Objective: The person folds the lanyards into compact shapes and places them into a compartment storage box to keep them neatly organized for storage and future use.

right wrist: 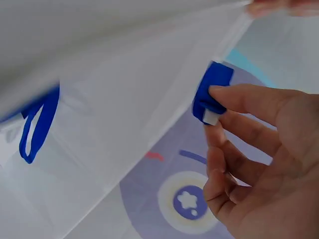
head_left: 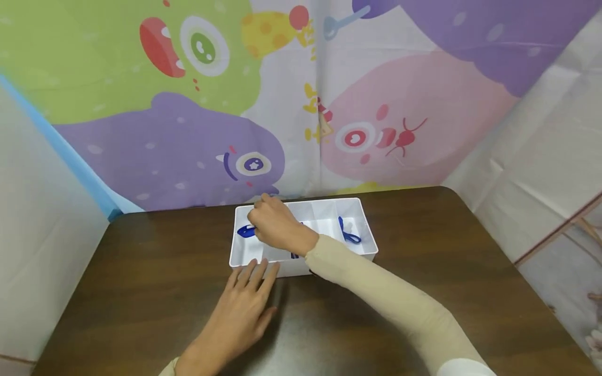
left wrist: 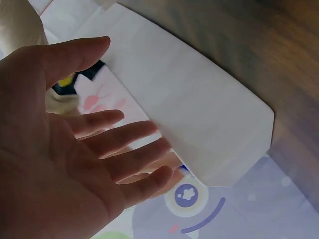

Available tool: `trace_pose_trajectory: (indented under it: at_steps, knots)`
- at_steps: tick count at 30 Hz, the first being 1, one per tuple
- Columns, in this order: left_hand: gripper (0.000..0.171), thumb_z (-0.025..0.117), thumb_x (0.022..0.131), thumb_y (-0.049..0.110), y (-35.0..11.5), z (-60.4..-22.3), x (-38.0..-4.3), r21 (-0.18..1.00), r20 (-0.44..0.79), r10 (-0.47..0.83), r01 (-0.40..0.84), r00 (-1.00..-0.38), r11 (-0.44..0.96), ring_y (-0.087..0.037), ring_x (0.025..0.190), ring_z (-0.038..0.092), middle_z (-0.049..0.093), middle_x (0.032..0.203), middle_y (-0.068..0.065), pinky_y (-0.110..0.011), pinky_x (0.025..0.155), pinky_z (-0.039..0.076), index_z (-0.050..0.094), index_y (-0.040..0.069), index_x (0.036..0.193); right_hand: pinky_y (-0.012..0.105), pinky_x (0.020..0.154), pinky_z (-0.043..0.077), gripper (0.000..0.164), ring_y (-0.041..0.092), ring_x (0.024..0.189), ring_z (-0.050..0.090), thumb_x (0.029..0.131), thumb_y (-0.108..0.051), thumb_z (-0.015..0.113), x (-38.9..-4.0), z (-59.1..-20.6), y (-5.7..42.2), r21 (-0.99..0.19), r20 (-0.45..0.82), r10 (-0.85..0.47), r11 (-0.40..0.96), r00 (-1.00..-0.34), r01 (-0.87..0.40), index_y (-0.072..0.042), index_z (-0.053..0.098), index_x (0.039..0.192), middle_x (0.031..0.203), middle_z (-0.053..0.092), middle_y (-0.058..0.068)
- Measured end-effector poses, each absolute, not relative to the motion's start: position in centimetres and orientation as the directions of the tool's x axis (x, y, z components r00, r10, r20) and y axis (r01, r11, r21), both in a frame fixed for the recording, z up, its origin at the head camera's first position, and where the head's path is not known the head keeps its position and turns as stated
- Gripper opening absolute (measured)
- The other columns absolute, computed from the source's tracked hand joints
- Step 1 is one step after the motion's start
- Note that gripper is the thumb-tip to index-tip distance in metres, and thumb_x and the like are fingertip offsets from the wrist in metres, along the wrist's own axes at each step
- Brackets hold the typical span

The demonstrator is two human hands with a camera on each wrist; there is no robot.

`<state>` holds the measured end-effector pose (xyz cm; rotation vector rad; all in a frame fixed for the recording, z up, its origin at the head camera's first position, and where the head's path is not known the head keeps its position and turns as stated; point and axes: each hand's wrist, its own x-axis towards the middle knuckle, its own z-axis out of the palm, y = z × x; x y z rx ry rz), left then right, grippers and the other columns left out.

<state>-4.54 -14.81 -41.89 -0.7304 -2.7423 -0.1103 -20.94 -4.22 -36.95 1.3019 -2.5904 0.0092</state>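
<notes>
My right hand reaches over the left part of a white divided tray. In the right wrist view its thumb and index finger pinch a small blue piece with a white end. A blue item with a pointed end shows in the left compartment beside that hand. My left hand lies with fingers extended, fingertips right at the tray's near rim. In the left wrist view its palm and fingers show in front of the tray's white outer wall.
In the tray's right compartment lies a blue looped strap. A small dark blue item shows in the middle part, mostly behind my right forearm. The tray stands on a dark wooden table, near a cartoon-printed backdrop.
</notes>
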Motion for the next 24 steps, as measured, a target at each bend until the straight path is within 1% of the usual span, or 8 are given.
trace_pose_trajectory:
  at_steps: [3, 7, 12, 17, 20, 21, 22, 24]
  knots:
    - [0.083, 0.083, 0.078, 0.036, -14.7, -41.8, -4.4, 0.001, 0.293, 0.468, 0.49, -0.834, 0.872, -0.041, 0.13, 0.049, 0.052, 0.143, -0.021, -0.058, 0.104, 0.039, 0.046, 0.005, 0.145, 0.033, 0.076, 0.046, 0.01, 0.02, 0.087, 0.059, 0.087, -0.013, 0.069, -21.2, -37.7, -5.5, 0.124, 0.116, -0.787, 0.617, -0.606, -0.777, -0.018, 0.072, 0.08, 0.082, 0.07, -0.002]
    - [0.08, 0.083, 0.079, 0.037, -14.8, -41.7, -4.6, -0.007, 0.294, 0.461, 0.48, -0.837, 0.877, -0.041, 0.129, 0.051, 0.053, 0.141, -0.021, -0.057, 0.103, 0.04, 0.048, 0.005, 0.144, 0.035, 0.085, 0.042, 0.002, 0.019, 0.089, 0.06, 0.088, -0.021, 0.072, -21.2, -38.2, -7.1, 0.136, -0.017, -0.768, 0.632, -0.64, -0.763, -0.02, 0.069, 0.088, 0.086, 0.069, -0.004]
    - [0.076, 0.083, 0.078, 0.036, -14.8, -41.8, -4.7, -0.008, 0.305, 0.457, 0.477, -0.836, 0.879, -0.042, 0.13, 0.05, 0.053, 0.141, -0.023, -0.058, 0.102, 0.042, 0.052, 0.005, 0.141, 0.037, 0.094, 0.04, 0.012, 0.018, 0.095, 0.061, 0.089, -0.025, 0.073, -21.3, -40.1, -8.7, 0.174, -0.095, -0.742, 0.644, -0.664, -0.745, -0.023, 0.071, 0.1, 0.099, 0.071, -0.005]
    - [0.073, 0.083, 0.078, 0.033, -14.6, -42.1, -4.7, 0.019, 0.317, 0.455, 0.485, -0.832, 0.874, -0.043, 0.132, 0.048, 0.052, 0.142, -0.023, -0.058, 0.101, 0.042, 0.054, 0.004, 0.139, 0.039, 0.107, 0.034, 0.02, 0.019, 0.1, 0.061, 0.085, -0.024, 0.076, -21.3, -41.3, -8.9, 0.162, -0.149, -0.721, 0.658, -0.677, -0.736, -0.024, 0.072, 0.104, 0.107, 0.071, -0.005]
    - [0.07, 0.084, 0.077, 0.033, -14.5, -42.3, -4.7, 0.013, 0.336, 0.458, 0.49, -0.823, 0.871, -0.043, 0.13, 0.049, 0.054, 0.139, -0.023, -0.057, 0.1, 0.042, 0.057, 0.003, 0.135, 0.037, 0.106, 0.037, 0.019, 0.018, 0.097, 0.062, 0.084, -0.033, 0.078, -20.7, -40.6, -7.7, 0.156, -0.128, -0.751, 0.63, -0.648, -0.761, -0.022, 0.072, 0.099, 0.1, 0.072, -0.005]
    - [0.069, 0.084, 0.076, 0.033, -14.5, -42.3, -4.7, 0.01, 0.342, 0.46, 0.492, -0.82, 0.87, -0.043, 0.129, 0.05, 0.054, 0.139, -0.023, -0.057, 0.1, 0.043, 0.058, 0.003, 0.133, 0.035, 0.102, 0.039, 0.02, 0.017, 0.095, 0.063, 0.085, -0.037, 0.077, -20.4, -40.2, -7.0, 0.155, -0.107, -0.768, 0.614, -0.631, -0.774, -0.022, 0.072, 0.096, 0.096, 0.072, -0.005]
    - [0.068, 0.084, 0.076, 0.033, -14.5, -42.4, -4.7, 0.009, 0.347, 0.461, 0.495, -0.817, 0.869, -0.044, 0.128, 0.05, 0.055, 0.138, -0.023, -0.057, 0.099, 0.043, 0.059, 0.003, 0.132, 0.034, 0.1, 0.041, 0.022, 0.017, 0.095, 0.063, 0.086, -0.04, 0.076, -20.1, -39.9, -6.3, 0.141, -0.076, -0.785, 0.602, -0.615, -0.786, -0.02, 0.073, 0.095, 0.095, 0.072, -0.004]
    - [0.066, 0.084, 0.077, 0.033, -14.8, -42.6, -4.5, 0.027, 0.347, 0.461, 0.5, -0.817, 0.866, -0.044, 0.13, 0.049, 0.053, 0.139, -0.023, -0.058, 0.098, 0.044, 0.06, 0.004, 0.131, 0.032, 0.1, 0.043, 0.028, 0.019, 0.1, 0.063, 0.091, -0.044, 0.07, -19.3, -39.5, -4.7, 0.115, 0.008, -0.818, 0.573, -0.576, -0.812, -0.018, 0.075, 0.097, 0.099, 0.073, -0.001]
